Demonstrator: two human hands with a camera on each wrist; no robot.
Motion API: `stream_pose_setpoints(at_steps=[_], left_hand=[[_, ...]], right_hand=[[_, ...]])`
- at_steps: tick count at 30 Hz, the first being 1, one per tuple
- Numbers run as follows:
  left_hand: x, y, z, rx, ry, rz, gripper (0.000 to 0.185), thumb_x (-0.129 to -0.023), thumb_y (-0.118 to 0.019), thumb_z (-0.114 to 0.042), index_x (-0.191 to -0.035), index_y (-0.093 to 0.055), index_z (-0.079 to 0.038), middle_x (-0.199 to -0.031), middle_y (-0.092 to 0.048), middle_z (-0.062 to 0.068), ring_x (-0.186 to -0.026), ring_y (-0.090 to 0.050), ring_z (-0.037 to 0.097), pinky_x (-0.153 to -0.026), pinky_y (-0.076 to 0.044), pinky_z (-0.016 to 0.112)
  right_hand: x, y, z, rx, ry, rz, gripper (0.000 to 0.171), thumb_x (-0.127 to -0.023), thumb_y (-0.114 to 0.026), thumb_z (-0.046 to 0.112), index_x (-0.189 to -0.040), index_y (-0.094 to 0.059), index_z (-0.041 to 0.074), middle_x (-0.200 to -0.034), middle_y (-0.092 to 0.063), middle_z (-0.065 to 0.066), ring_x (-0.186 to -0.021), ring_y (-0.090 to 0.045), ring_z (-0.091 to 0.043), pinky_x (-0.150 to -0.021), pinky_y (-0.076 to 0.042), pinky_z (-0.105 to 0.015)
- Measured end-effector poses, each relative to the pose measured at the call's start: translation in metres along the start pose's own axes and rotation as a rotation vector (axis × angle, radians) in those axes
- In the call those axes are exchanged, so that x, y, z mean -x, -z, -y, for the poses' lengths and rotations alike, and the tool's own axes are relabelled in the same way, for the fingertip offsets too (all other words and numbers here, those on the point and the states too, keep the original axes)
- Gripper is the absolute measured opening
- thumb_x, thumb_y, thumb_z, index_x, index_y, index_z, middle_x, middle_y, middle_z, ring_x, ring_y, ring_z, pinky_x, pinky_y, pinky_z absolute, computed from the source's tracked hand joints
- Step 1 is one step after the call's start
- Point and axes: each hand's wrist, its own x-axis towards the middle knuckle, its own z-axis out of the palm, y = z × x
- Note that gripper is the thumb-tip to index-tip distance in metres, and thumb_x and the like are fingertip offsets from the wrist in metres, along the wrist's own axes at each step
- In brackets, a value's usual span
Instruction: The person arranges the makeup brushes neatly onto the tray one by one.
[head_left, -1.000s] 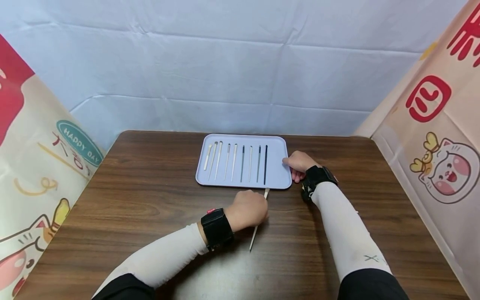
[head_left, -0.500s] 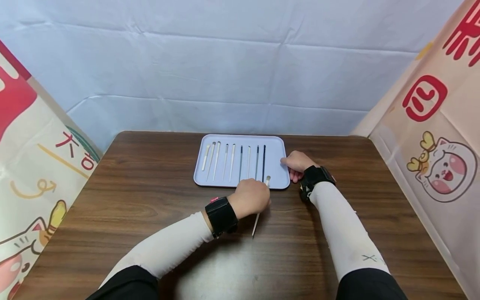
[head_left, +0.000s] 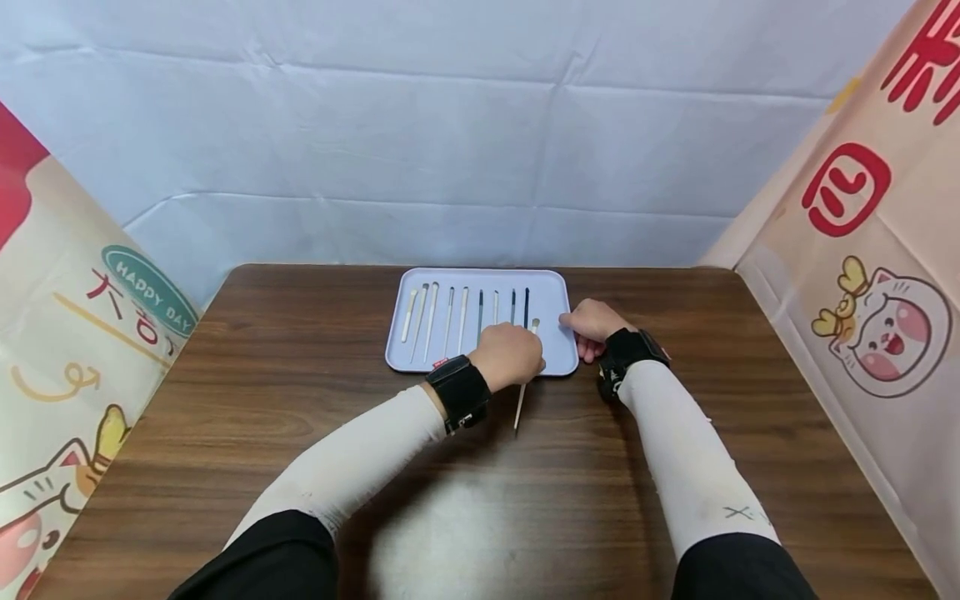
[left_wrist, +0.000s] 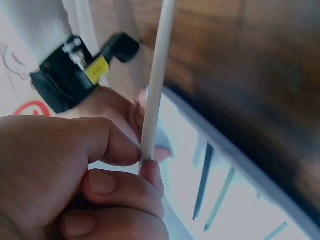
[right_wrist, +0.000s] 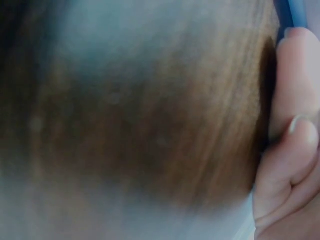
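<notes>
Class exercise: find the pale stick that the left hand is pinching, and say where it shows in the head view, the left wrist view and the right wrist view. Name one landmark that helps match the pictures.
Head view: the pale stick sits just right of centre, beside the left hand, crossing the tray's near edge.
Left wrist view: it runs from top centre down to the pinching fingertips.
Right wrist view: not in it.
Shared landmark: the light blue tray, whose rim shows at the top right of the right wrist view.

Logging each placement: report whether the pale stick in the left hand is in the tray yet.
Not yet in. The left hand pinches the stick; its far tip is over the tray, its near end over the table.
</notes>
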Motion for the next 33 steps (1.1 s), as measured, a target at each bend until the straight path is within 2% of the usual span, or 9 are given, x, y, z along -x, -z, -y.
stream_pose_setpoints(at_steps=[9, 17, 21, 27, 30, 33], left_hand=[[-0.024, 0.012, 0.007, 0.033, 0.028, 0.001, 0.04, -0.106, -0.051, -0.039, -0.079, -0.07, -0.015, -0.094, -0.071, 0.003, -0.075, -0.062, 0.018, -0.066, -0.055, 0.037], [-0.047, 0.015, 0.012, 0.069, 0.081, 0.011, 0.036, -0.105, -0.051, -0.039, -0.091, -0.074, -0.015, -0.109, -0.071, 0.004, -0.085, -0.064, 0.02, -0.075, -0.055, 0.039], [-0.057, 0.014, 0.015, 0.08, 0.098, 0.022, 0.035, -0.106, -0.051, -0.039, -0.093, -0.073, -0.015, -0.107, -0.07, 0.003, -0.083, -0.063, 0.019, -0.076, -0.053, 0.038], [-0.069, 0.014, 0.017, 0.112, 0.128, 0.038, 0.037, -0.107, -0.049, -0.04, -0.091, -0.072, -0.016, -0.098, -0.069, 0.003, -0.077, -0.06, 0.016, -0.069, -0.05, 0.033], [-0.075, 0.015, 0.016, 0.124, 0.152, 0.022, 0.036, -0.106, -0.05, -0.04, -0.095, -0.073, -0.016, -0.103, -0.07, 0.003, -0.081, -0.061, 0.017, -0.07, -0.051, 0.034], [-0.081, 0.015, 0.014, 0.128, 0.174, 0.004, 0.034, -0.105, -0.052, -0.041, -0.104, -0.075, -0.016, -0.113, -0.07, 0.003, -0.09, -0.064, 0.018, -0.076, -0.054, 0.036]], right_hand=[[0.001, 0.0, -0.001, -0.002, 0.001, -0.004, 0.052, -0.098, -0.042, 0.03, -0.058, -0.062, 0.005, -0.049, -0.059, -0.005, -0.041, -0.06, -0.014, -0.042, -0.047, -0.027], [0.003, 0.002, 0.0, 0.007, 0.01, -0.019, 0.052, -0.099, -0.042, 0.03, -0.058, -0.062, 0.004, -0.049, -0.06, -0.005, -0.04, -0.06, -0.013, -0.042, -0.047, -0.027], [0.003, 0.0, 0.0, 0.014, 0.022, -0.008, 0.053, -0.1, -0.042, 0.031, -0.059, -0.063, 0.004, -0.05, -0.061, -0.005, -0.041, -0.06, -0.013, -0.042, -0.047, -0.027], [0.003, -0.001, 0.002, 0.009, 0.012, -0.003, 0.055, -0.101, -0.043, 0.032, -0.058, -0.063, 0.003, -0.049, -0.06, -0.006, -0.041, -0.06, -0.014, -0.041, -0.047, -0.027], [0.003, 0.001, 0.003, 0.013, 0.016, -0.011, 0.056, -0.101, -0.043, 0.032, -0.057, -0.063, 0.003, -0.049, -0.06, -0.006, -0.04, -0.06, -0.014, -0.041, -0.047, -0.027], [0.003, 0.002, 0.004, 0.01, 0.02, -0.012, 0.056, -0.101, -0.043, 0.032, -0.057, -0.064, 0.003, -0.049, -0.06, -0.006, -0.04, -0.06, -0.014, -0.041, -0.047, -0.027]])
